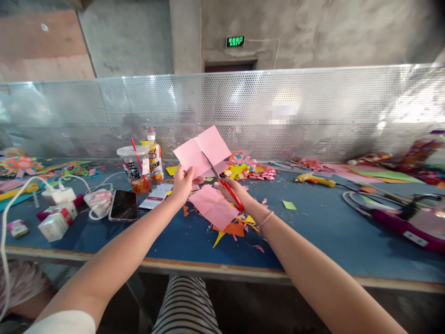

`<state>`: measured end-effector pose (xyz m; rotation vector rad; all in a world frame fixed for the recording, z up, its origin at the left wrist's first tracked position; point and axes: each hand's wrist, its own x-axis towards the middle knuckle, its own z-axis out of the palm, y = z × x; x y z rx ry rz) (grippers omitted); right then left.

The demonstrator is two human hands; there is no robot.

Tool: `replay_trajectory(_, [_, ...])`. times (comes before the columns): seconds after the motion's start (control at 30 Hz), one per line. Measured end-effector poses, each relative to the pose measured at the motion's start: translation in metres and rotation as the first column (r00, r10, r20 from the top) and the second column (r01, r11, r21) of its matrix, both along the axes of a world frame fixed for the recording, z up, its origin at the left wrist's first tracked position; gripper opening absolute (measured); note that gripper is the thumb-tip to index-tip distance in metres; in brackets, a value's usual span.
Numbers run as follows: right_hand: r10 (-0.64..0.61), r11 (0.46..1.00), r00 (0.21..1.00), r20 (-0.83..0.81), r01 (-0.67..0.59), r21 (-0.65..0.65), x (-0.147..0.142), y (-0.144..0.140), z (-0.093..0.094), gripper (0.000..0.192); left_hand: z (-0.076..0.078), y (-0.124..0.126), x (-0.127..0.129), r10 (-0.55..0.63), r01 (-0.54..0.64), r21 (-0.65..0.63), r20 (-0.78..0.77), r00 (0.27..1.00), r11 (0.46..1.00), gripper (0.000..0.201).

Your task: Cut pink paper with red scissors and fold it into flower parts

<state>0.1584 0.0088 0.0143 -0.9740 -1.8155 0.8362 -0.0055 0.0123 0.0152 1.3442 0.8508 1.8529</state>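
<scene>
My left hand [184, 184] pinches the lower left edge of a pink sheet of paper [194, 157], held up above the table and creased down its middle. Red-handled scissors [233, 194] are in my right hand [237, 188], its fingers around the handles. The scissor blades reach up to the sheet near the crease, where a slit shows. Below my hands another creased pink piece [218, 206] lies over orange and yellow paper scraps [231, 229].
Left of my hands are a plastic cup [134, 162] with a red straw, a bottle [155, 155] and a phone [124, 205]. Behind are paper flowers [245, 168]. A yellow glue gun [315, 179] and a purple power strip [406, 227] lie right. A perforated metal screen [239, 106] borders the back.
</scene>
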Motion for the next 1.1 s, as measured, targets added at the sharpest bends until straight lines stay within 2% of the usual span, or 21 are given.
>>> replay_trajectory(0.2, [-0.016, 0.999, 1.0, -0.002, 0.016, 0.043, 0.0, 0.006, -0.005, 0.039, 0.0, -0.001, 0.0, 0.022, -0.021, -0.048, 0.006, 1.0, 0.999, 0.026])
replay_trajectory(0.3, [0.007, 1.0, 1.0, -0.001, -0.007, -0.016, 0.001, 0.002, -0.002, 0.039, 0.001, -0.001, 0.0, 0.035, -0.034, -0.064, 0.007, 0.999, 0.997, 0.026])
replay_trajectory(0.47, [0.241, 0.958, 0.97, -0.029, -0.243, -0.153, 0.008, 0.001, -0.002, 0.038, 0.003, -0.001, 0.0, 0.009, -0.008, -0.041, 0.01, 1.0, 0.999, 0.024])
replay_trajectory(0.57, [0.372, 0.91, 0.925, -0.078, -0.38, -0.165, 0.011, 0.002, -0.005, 0.04, 0.002, -0.002, 0.001, -0.01, 0.01, -0.059, 0.007, 1.0, 0.998, 0.025])
replay_trajectory(0.67, [0.419, 0.89, 0.901, -0.114, -0.433, -0.143, 0.011, 0.003, -0.008, 0.042, 0.001, -0.002, 0.002, -0.032, 0.032, -0.073, -0.007, 0.999, 0.997, 0.025])
replay_trajectory(0.9, [0.369, 0.923, 0.928, -0.055, -0.373, -0.094, 0.01, 0.007, -0.01, 0.044, -0.004, 0.001, 0.003, -0.083, 0.08, -0.088, -0.026, 0.996, 0.993, 0.026])
replay_trajectory(1.1, [0.203, 0.976, 0.977, 0.059, -0.197, -0.09, 0.007, -0.006, 0.004, 0.043, -0.003, 0.001, 0.002, -0.099, 0.097, -0.085, -0.023, 0.995, 0.992, 0.026])
